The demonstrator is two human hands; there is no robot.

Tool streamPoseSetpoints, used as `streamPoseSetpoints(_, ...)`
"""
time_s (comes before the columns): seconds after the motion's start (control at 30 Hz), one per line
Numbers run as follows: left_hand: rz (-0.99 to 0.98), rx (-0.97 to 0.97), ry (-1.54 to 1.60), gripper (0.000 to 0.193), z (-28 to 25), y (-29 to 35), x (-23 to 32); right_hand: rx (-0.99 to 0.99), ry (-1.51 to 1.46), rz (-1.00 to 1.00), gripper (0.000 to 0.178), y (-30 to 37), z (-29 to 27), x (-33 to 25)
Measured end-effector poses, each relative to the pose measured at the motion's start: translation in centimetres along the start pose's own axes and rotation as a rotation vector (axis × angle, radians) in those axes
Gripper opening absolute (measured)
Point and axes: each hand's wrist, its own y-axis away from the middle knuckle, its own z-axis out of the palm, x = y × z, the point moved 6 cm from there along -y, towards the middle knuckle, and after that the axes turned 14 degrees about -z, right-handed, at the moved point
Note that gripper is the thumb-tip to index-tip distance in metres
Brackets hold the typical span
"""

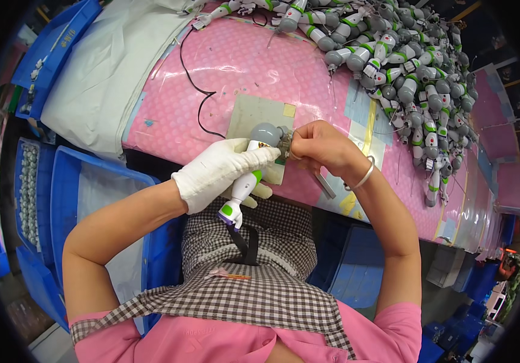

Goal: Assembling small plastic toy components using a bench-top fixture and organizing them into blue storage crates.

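My left hand (221, 168), in a white glove, is wrapped round a toy figure's arm (246, 186). This arm is white with green bands, a small hand at its lower end and a grey ball shoulder at the top. Close against the shoulder is a small metallic-looking piece (285, 143). My bare right hand (325, 149) has its fingers pinched together at that piece; what they hold is hidden. Beneath lies a pale grey board (251, 109) on the pink-covered table (175, 124). A short metal bar (325, 186) lies below my right wrist.
A large heap of similar toy arms (411, 78) covers the table's far right. A black cord (188, 75) runs to the board. White sheeting (112, 72) drapes the left side. Blue bins (60, 199) stand at the left, and another blue bin (357, 266) sits below the table edge.
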Motion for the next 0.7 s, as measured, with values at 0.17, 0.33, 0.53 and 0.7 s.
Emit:
streamPoseSetpoints(0.17,-0.003,0.013,-0.002,0.044,0.1,-0.2,0.0,-0.041,-0.168,0.029,0.014,-0.2,-0.1,0.9)
streamPoseSetpoints(0.33,0.029,0.023,-0.023,0.043,0.1,-0.4,-0.1,0.016,-0.046,-0.025,0.014,0.0,-0.2,0.7)
streamPoseSetpoints(0.53,0.014,-0.007,-0.031,0.043,0.3,-0.3,-0.1,0.040,-0.093,-0.003,0.019,0.2,-0.5,1.2)
streamPoseSetpoints(0.7,0.014,0.004,-0.039,0.044,0.1,-0.2,-0.1,0.016,-0.153,0.013,0.013,0.1,-0.1,1.2)
